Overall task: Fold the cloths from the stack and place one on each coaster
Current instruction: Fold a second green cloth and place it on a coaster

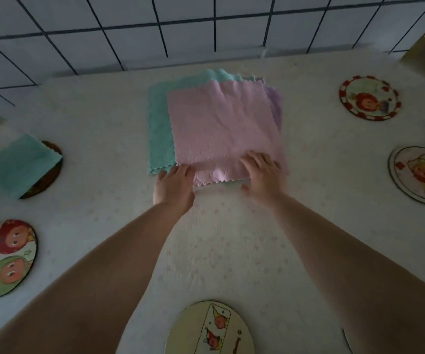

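Note:
A stack of cloths lies at the table's middle back, with a pink cloth [221, 123] on top, a teal cloth [159, 123] under it and a purple cloth [274, 103] peeking out at the right. My left hand [174, 186] pinches the pink cloth's near left corner. My right hand [262, 175] grips its near edge at the right, fingers on top and thumb below. A folded teal cloth [21, 163] sits on a dark coaster [50, 175] at the left.
Bare round picture coasters lie around the white tablecloth: near left [4, 259], near middle [209, 328], far right [368, 98] and right edge [419, 175]. A tiled wall [180, 29] rises behind the table.

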